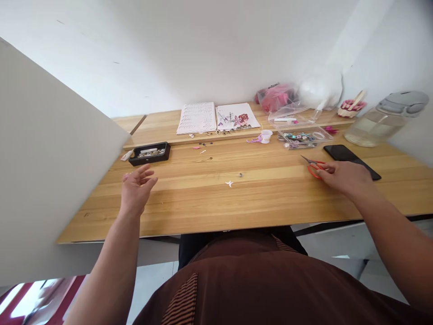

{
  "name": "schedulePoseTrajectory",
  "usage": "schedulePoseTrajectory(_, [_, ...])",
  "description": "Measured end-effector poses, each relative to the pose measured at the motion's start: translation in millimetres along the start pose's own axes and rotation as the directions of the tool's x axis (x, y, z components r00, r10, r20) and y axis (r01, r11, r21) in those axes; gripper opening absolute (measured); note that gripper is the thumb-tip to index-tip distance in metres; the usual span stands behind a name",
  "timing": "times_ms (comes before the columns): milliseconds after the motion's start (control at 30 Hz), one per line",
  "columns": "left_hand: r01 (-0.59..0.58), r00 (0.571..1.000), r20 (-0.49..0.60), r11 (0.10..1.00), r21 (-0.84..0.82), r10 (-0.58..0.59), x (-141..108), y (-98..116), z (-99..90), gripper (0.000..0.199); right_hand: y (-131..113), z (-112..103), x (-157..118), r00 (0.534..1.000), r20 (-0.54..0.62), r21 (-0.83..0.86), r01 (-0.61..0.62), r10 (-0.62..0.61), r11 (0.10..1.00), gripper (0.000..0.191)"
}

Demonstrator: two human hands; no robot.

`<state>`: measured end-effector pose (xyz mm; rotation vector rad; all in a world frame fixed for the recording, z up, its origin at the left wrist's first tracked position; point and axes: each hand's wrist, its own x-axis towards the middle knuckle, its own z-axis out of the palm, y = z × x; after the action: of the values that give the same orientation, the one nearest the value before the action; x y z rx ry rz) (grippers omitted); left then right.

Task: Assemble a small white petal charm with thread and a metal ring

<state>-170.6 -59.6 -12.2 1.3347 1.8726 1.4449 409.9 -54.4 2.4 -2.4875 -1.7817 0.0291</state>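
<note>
My left hand hovers over the left part of the wooden table, fingers spread, with a small pink bit at its fingertips; whether it holds that bit I cannot tell. My right hand rests on the table at the right, fingers on the red handles of small scissors whose blades point left and away. A tiny white scrap and a small metal bead lie between my hands.
A black tray of small parts sits far left. Two printed sheets lie at the back, with a clear box of beads, a pink bag, a black phone and a water jug to the right. A white partition stands left.
</note>
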Motion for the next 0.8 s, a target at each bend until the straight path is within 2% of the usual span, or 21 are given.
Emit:
schedulePoseTrajectory(100, [0.076,0.997,0.031,0.997,-0.006,-0.076,-17,-7,-3.3,0.041,13,5,16,0.998,-0.064,-0.029,-0.004,0.002,1.0,0.027])
schedulePoseTrajectory(200, [0.103,0.994,0.031,0.994,0.04,-0.105,-35,-12,0.1,0.035,19,6,24,0.998,-0.06,-0.037,-0.036,0.033,0.999,0.023])
schedulePoseTrajectory(300, [0.056,0.998,0.029,0.994,0.096,-0.059,-45,-18,1.5,0.036,17,5,22,0.996,-0.075,-0.06,-0.045,0.04,0.997,0.02])
schedulePoseTrajectory(367, [0.006,1.0,0.015,0.996,0.085,-0.007,-49,-20,0.1,0.03,9,4,14,0.987,-0.162,-0.052,-0.01,0.001,0.999,0.024])
schedulePoseTrajectory(433, [-0.027,1.0,0.017,0.998,0.054,0.026,-51,-20,-1.9,0.032,-10,5,3,0.955,-0.286,0.041,0.089,-0.074,0.995,0.031])
schedulePoseTrajectory(500, [-0.022,0.999,0.042,0.999,0.029,0.021,-54,-18,-2.9,0.036,-38,9,-11,0.934,-0.283,0.235,0.289,-0.219,0.928,0.027])
schedulePoseTrajectory(567, [0.008,0.997,0.074,1.0,0.026,-0.01,-58,-15,-2.0,0.036,-74,14,-25,0.925,-0.218,0.314,0.368,-0.311,0.875,0.024])
schedulePoseTrajectory(667, [0.002,0.994,0.107,0.998,0.066,-0.009,-67,-10,0.9,0.033,-126,24,-42,0.896,-0.112,0.561,0.414,-0.43,0.717,0.024])
schedulePoseTrajectory(733, [-0.028,0.991,0.133,0.996,0.087,0.016,-74,-8,1.7,0.03,-152,30,-48,0.878,-0.08,0.604,0.419,-0.472,0.678,0.025])
schedulePoseTrajectory(800, [-0.036,0.987,0.158,0.996,0.088,0.022,-80,-9,0.2,0.028,-170,36,-48,0.874,-0.085,0.59,0.431,-0.479,0.682,0.03])
